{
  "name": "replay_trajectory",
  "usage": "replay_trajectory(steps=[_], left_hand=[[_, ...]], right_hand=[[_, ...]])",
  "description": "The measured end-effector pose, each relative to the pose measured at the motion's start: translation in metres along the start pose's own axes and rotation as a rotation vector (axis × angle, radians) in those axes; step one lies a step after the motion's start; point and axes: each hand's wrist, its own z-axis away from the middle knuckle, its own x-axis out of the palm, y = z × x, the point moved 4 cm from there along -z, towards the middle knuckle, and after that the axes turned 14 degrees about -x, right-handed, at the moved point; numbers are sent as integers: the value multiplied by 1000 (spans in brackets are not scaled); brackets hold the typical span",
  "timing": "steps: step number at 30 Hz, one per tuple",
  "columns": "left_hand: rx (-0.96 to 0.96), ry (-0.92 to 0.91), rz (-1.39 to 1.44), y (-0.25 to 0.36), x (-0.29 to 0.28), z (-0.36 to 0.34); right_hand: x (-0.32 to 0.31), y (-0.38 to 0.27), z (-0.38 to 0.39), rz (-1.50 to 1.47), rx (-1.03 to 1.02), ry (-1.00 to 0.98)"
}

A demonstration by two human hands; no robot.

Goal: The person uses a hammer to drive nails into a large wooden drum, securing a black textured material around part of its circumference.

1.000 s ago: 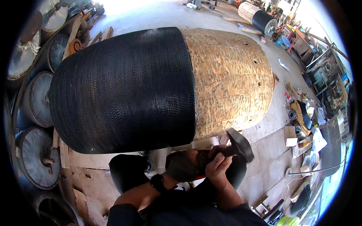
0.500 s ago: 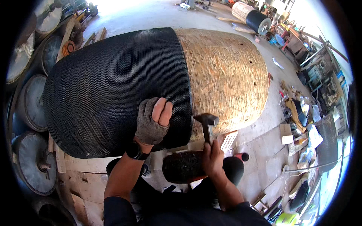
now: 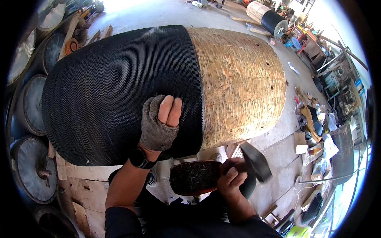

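A big roller lies crosswise ahead of me. Ribbed black material (image 3: 115,87) covers its left part, and the right part is bare, speckled wood (image 3: 238,79) with several small holes. My left hand (image 3: 160,125), in a grey glove with some fingertips bare, rests against the black covering near its right edge. Its fingers are curled together; whatever they pinch is hidden. My right hand (image 3: 231,183) grips a hammer (image 3: 257,163), whose head is blurred, off the roller at its lower right. Below the roller, beside that hand, sits a reddish-rimmed container (image 3: 193,194) of small metal pieces resembling nails.
Several large rollers with round metal ends (image 3: 33,170) line the left side. A smaller part-black, part-wood roller (image 3: 274,22) lies far right. Clutter, cardboard (image 3: 300,142) and plastic sheets (image 3: 330,146) cover the right floor. Planks (image 3: 70,37) lean at the upper left.
My right hand has swung the hammer away from the roller's surface, down and to the right. The left hand stays at the same spot on the black covering. The view has shifted slightly.
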Motion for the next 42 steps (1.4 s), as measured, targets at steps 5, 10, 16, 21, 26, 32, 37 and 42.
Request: replay_trajectory(steps=[5, 10, 16, 21, 26, 32, 37, 42], left_hand=[[-7, -15, -49, 1, -1, 2], [-7, 35, -70, 4, 3, -2], [-16, 59, -180, 0, 9, 0], [-20, 14, -139, 3, 8, -2], [-11, -15, -215, 5, 9, -11], [-67, -15, -253, 2, 15, -20], [-63, 3, -311, 21, 13, -20], [-32, -58, 233, 80, 11, 28]], right_hand=[[15, 10, -16, 177, 248, -164], [4, 4, -3, 58, 159, -27], [9, 12, -13, 69, 205, -75], [13, 21, -21, 209, 27, -83], [-2, 8, -10, -98, 157, 20], [13, 37, 6, 157, 244, -187], [-2, 36, 32, 71, 271, -114], [-8, 40, 53, -6, 294, -91]])
